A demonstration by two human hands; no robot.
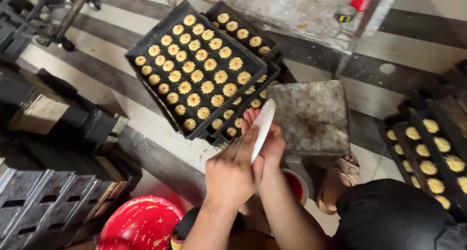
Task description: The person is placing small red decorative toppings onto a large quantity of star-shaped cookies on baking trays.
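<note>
Your left hand (231, 169) and right hand (270, 143) press together around a white scraper (262, 128), gripping it upright just beside the black tray (146, 70) of yellow cookies (197, 75).

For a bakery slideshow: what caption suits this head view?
Both hands hold a white scraper beside stacked black trays of piped yellow cookies.

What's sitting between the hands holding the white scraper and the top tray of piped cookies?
In the head view, only the lower stacked trays with more cookies lie between the hands' white scraper and the top tray; nothing else intervenes.
</note>
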